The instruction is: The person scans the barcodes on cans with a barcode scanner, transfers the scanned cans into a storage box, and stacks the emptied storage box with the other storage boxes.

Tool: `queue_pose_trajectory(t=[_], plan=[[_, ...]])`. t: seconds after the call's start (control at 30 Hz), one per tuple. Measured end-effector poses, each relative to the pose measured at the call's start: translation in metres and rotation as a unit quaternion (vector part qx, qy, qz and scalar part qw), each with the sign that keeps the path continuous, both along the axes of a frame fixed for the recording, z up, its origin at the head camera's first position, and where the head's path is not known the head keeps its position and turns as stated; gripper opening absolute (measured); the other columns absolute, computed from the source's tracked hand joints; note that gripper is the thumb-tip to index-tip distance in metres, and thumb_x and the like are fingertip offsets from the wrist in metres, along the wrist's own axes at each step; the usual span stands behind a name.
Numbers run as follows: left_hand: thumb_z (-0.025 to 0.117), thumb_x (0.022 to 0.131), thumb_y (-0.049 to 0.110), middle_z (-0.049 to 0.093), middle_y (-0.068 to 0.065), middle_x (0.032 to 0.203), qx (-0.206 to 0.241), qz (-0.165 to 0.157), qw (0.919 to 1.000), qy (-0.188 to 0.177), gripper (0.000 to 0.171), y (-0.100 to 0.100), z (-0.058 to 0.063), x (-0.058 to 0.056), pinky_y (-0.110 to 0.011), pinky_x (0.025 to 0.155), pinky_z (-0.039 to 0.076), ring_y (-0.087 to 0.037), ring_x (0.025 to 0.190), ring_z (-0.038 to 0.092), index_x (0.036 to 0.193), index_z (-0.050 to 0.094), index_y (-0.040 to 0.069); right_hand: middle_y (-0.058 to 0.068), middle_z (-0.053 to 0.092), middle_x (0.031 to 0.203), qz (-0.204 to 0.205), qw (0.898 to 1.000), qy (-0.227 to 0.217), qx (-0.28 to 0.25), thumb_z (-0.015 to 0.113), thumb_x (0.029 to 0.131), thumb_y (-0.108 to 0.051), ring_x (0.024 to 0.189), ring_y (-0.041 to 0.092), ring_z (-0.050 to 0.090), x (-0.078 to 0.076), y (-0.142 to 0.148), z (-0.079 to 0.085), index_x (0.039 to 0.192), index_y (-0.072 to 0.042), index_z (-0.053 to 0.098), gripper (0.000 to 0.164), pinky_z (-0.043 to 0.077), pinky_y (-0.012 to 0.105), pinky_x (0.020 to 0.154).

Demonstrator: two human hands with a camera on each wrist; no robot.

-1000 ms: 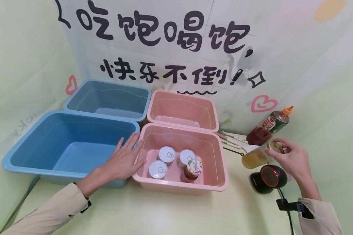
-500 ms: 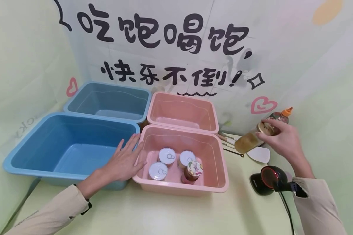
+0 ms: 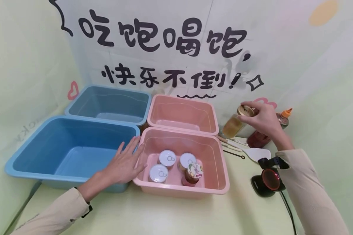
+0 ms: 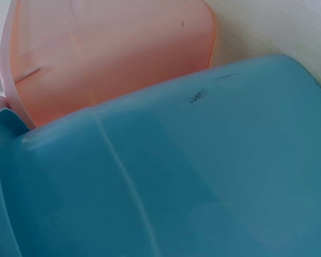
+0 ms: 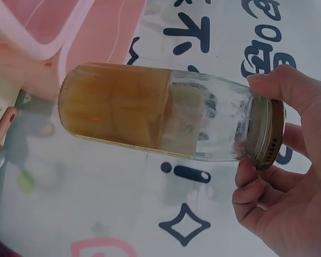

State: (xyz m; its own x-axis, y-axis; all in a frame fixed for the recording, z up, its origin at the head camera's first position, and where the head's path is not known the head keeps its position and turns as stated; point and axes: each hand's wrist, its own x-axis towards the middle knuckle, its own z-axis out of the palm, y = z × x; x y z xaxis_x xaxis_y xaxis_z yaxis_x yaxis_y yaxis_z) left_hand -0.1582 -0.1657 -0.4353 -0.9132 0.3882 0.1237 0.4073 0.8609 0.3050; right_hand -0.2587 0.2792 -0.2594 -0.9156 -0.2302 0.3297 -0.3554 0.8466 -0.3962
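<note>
My right hand (image 3: 263,117) grips a glass jar (image 3: 233,126) by its gold lid, thumb and fingers around the lid's edge. The jar, tilted and partly filled with amber contents, is held up near the back wall; the right wrist view shows its body (image 5: 117,107) clearly. My left hand (image 3: 123,164) rests with spread, straight fingers where the front blue tub (image 3: 56,175) meets the front pink tub (image 3: 179,188). Inside that pink tub stand several pull-tab cans (image 3: 167,158) and a small jar (image 3: 194,173) with a patterned lid. The left wrist view shows mostly tub walls.
Behind stand another blue tub (image 3: 109,88) and another pink tub (image 3: 182,98). To the right, a red sauce bottle (image 3: 257,138) with an orange cap leans near the wall. A white spatula (image 3: 257,153) lies before it, near a black corded device (image 3: 267,182).
My right hand has lifted the glass jar from beside the black device, moving it up and left toward the pink tubs. The left hand has stayed in place.
</note>
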Motion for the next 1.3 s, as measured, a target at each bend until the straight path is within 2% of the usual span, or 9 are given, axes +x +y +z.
queue_pose_trajectory(t=[0.23, 0.5, 0.73, 1.03, 1.2, 1.3], plan=[[0.059, 0.096, 0.041, 0.015, -0.022, 0.166, 0.006, -0.001, 1.0, 0.005, 0.075, 0.0, 0.001, 0.002, -0.068, 0.119, 0.009, -0.042, 0.154, 0.011, 0.154, 0.035, 0.001, 0.021, 0.069, 0.093, 0.015, 1.0, -0.016, -0.01, 0.077, 0.084, -0.02, 0.067, 0.02, 0.051, -0.019, -0.028, 0.006, 0.127, -0.004, 0.068, 0.047, 0.04, 0.024, 0.051], [0.061, 0.095, 0.04, 0.015, -0.022, 0.166, 0.0, 0.003, 1.0, 0.007, 0.075, 0.0, 0.001, 0.003, -0.068, 0.119, 0.011, -0.041, 0.154, 0.011, 0.154, 0.035, 0.002, 0.023, 0.072, 0.107, 0.036, 0.999, -0.022, -0.023, 0.078, 0.082, -0.018, 0.069, 0.017, 0.058, -0.044, -0.056, 0.004, 0.126, -0.005, 0.069, 0.047, 0.044, 0.021, 0.053], [0.061, 0.096, 0.038, 0.018, -0.022, 0.166, 0.0, 0.003, 0.9999, 0.011, 0.072, 0.0, 0.003, 0.005, -0.068, 0.119, 0.013, -0.041, 0.154, 0.014, 0.153, 0.036, 0.002, 0.023, 0.072, 0.112, 0.07, 0.997, -0.024, -0.03, 0.08, 0.079, -0.016, 0.067, 0.021, 0.06, -0.065, -0.073, -0.014, 0.122, -0.002, 0.07, 0.046, 0.045, 0.02, 0.051], [0.06, 0.095, 0.04, 0.017, -0.022, 0.166, 0.001, 0.002, 1.0, 0.007, 0.074, 0.0, 0.001, 0.003, -0.069, 0.119, 0.012, -0.042, 0.154, 0.013, 0.154, 0.035, 0.002, 0.021, 0.071, 0.111, 0.067, 0.995, -0.061, -0.033, 0.081, 0.079, -0.02, 0.066, 0.021, 0.056, -0.081, -0.095, -0.046, 0.123, -0.003, 0.07, 0.049, 0.044, 0.025, 0.053], [0.059, 0.095, 0.042, 0.016, -0.021, 0.166, -0.002, 0.001, 1.0, 0.003, 0.075, 0.0, 0.001, 0.003, -0.069, 0.119, 0.012, -0.041, 0.154, 0.011, 0.154, 0.034, 0.002, 0.018, 0.071, 0.114, 0.06, 0.993, -0.094, -0.025, 0.08, 0.082, -0.021, 0.074, 0.024, 0.056, -0.086, -0.101, -0.063, 0.127, -0.005, 0.068, 0.05, 0.045, 0.027, 0.06], [0.059, 0.096, 0.041, 0.016, -0.021, 0.166, -0.002, 0.001, 1.0, 0.007, 0.075, 0.0, 0.0, 0.003, -0.068, 0.119, 0.013, -0.041, 0.154, 0.012, 0.154, 0.035, 0.002, 0.017, 0.071, 0.109, 0.057, 0.993, -0.105, -0.024, 0.08, 0.082, -0.022, 0.079, 0.025, 0.055, -0.088, -0.104, -0.074, 0.126, -0.007, 0.07, 0.047, 0.044, 0.03, 0.063]])
